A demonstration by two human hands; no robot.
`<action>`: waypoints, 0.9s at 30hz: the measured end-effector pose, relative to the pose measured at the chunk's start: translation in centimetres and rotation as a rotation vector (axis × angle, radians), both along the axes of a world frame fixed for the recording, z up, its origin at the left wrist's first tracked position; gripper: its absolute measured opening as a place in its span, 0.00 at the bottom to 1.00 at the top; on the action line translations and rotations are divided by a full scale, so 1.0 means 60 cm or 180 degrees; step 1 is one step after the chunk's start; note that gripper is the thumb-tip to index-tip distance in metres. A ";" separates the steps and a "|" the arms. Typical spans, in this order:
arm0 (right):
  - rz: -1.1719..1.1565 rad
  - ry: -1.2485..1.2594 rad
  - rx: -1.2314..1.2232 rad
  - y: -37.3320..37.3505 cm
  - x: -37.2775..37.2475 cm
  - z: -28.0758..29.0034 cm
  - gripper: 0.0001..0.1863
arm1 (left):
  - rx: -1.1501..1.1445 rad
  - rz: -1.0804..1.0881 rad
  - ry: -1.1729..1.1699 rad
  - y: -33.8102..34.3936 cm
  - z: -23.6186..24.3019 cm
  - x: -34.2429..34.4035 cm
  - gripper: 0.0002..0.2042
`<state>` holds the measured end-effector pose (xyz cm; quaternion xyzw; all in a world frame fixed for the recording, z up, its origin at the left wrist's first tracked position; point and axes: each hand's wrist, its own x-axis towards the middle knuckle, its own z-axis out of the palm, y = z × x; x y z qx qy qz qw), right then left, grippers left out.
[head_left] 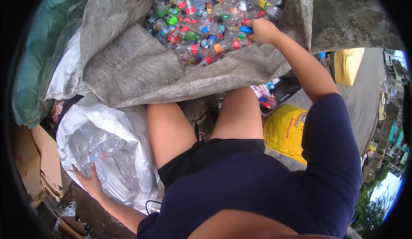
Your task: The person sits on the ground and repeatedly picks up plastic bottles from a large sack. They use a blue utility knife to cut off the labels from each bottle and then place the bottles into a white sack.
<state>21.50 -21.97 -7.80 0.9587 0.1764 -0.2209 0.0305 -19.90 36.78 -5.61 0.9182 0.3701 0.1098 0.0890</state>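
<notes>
even, soft daylight; no hard shadows; sharp centre; strong fisheye bending and black vignette at the rim

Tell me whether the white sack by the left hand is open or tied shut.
Open. The white sack gapes at its mouth, clear plastic bottles show inside, and the left hand rests at its rim.

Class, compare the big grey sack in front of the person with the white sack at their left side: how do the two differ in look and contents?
The grey sack is larger and of dull grey weave; the white sack is smaller and bright white. The grey sack holds mixed bottles with coloured caps and labels; the white sack holds clear bottles, mostly without labels. The right hand reaches into the grey one, the left hand into the white one. Both lie open and hold plastic bottles.
</notes>
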 end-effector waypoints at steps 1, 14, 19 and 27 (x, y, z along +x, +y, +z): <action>0.0197 0.0105 -0.0123 0.023 0.030 -0.051 0.22 | 0.0045 -0.0027 0.0029 -0.009 0.007 0.015 0.37; 0.0802 0.1172 -0.0926 0.070 0.161 -0.465 0.29 | 0.0102 -0.0142 0.0313 -0.046 -0.028 0.135 0.28; -0.0512 0.1518 0.0016 0.021 0.172 -0.388 0.29 | -0.1152 -0.0498 -0.0389 -0.099 -0.042 0.235 0.28; -0.2040 0.1347 0.3652 0.098 0.017 0.011 0.20 | -0.0389 -0.2176 0.0365 -0.372 0.021 0.472 0.38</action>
